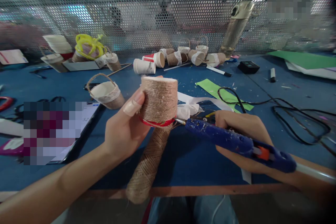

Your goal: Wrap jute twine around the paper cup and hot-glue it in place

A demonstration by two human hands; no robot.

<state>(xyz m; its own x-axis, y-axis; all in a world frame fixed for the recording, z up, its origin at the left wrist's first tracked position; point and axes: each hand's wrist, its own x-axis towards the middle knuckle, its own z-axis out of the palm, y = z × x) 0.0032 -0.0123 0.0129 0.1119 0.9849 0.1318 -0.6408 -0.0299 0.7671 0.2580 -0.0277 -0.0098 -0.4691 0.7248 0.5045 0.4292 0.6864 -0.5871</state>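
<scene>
Your left hand (126, 126) held the twine-wrapped cup (159, 101) above the tabletop (194, 168); your right hand (244, 133) gripped the glue gun (220, 138), its nozzle (180, 120) right by the cup's red band (170, 122). The cup seemed light and likely paper-walled, so a hard squeeze could have dented it; its rough twine (164, 94) promised good grip, best taken high, away from the probably hot nozzle.

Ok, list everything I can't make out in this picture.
Head view:
Left hand: most fingers, hidden behind the twine-wrapped cup.
Cup's inside: hidden by its own wall.
Right hand: part of its grip, hidden by the blue glue gun.
Glue stick: far end, cut off by the right edge.
Device screen: content, pixelated.
Figure: blurred behind perforated metal.
</scene>
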